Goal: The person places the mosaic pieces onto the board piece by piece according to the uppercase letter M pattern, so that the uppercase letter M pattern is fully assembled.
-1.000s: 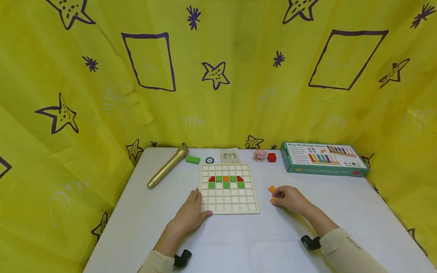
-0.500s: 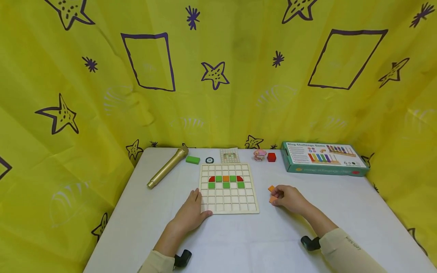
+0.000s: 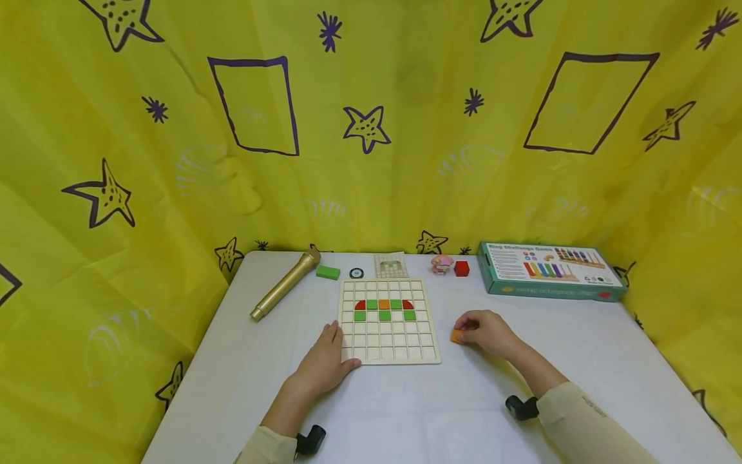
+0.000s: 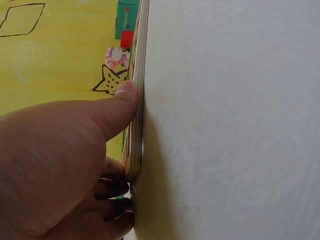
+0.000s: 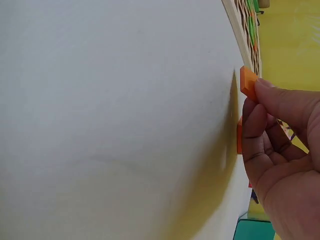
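Note:
My left hand (image 3: 321, 361) lies at the near left corner of a pale wooden grid board (image 3: 395, 352). Its fingers run along the left edge and the thumb (image 4: 125, 100) presses on the front rim. On the board, a row of red, green and orange tiles (image 3: 384, 304) has separate green tiles below it. To the right of the board, my right hand (image 3: 488, 331) pinches an orange tile (image 5: 247, 82) between thumb and fingertips, just over the white table. Another orange tile (image 5: 239, 137) lies on the table behind those fingers, hidden in the head view.
Behind the board lie a patterned card (image 3: 391, 265), a round black-and-white disc (image 3: 356, 273), a green block (image 3: 328, 273) and a gold microphone (image 3: 285, 285). A pink figurine (image 3: 442, 264), a red block (image 3: 461, 268) and a green game box (image 3: 551, 270) stand at the back right.
My right hand has shifted slightly left toward the board, with the orange tile in its fingers. The second orange tile has gone out of sight in the head view. My left hand stays put.

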